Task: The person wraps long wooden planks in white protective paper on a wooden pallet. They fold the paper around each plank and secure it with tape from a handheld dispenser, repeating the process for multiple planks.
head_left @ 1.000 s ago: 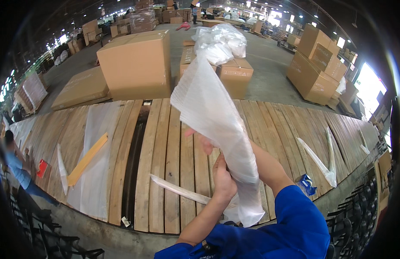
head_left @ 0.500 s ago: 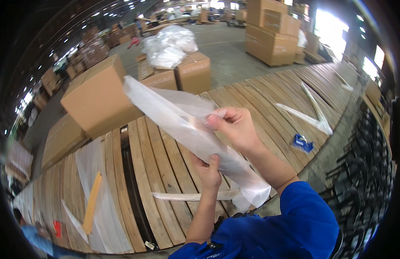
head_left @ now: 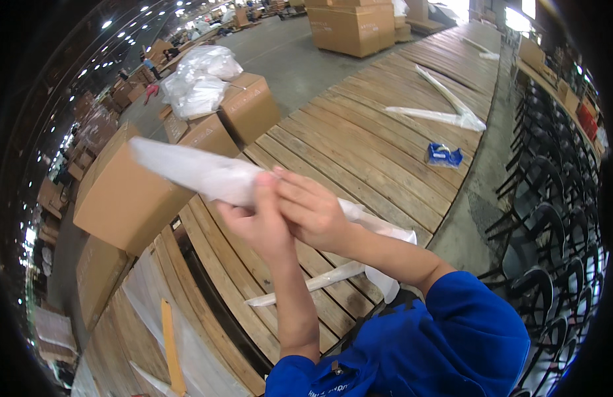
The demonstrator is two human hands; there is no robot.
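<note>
A long, narrow piece wrapped in thin white foam sheet (head_left: 194,167) slants up to the left above the slatted bench. My left hand (head_left: 261,221) grips it from below, the thumb laid along its top. Right beside it, my right hand (head_left: 313,210) is pressed on the wrap, fingers together, close to the left thumb. Loose sheet (head_left: 384,281) hangs at the lower right end, near my body. From there a second wrapped, pale bar (head_left: 313,284) runs left over the planks; whether it joins the held piece is hidden.
On the wooden slatted bench (head_left: 359,142) lie a wrapped V-shaped piece (head_left: 452,116), a blue tape item (head_left: 444,155) and a yellow strip (head_left: 171,347) on a translucent sheet. Cardboard boxes (head_left: 131,198) stand beyond the bench. Rows of black chairs (head_left: 541,245) stand at the right.
My right hand has come down from the lifted sheet edge to lie against my left hand. The loose flap is now folded around the piece. The view has turned right.
</note>
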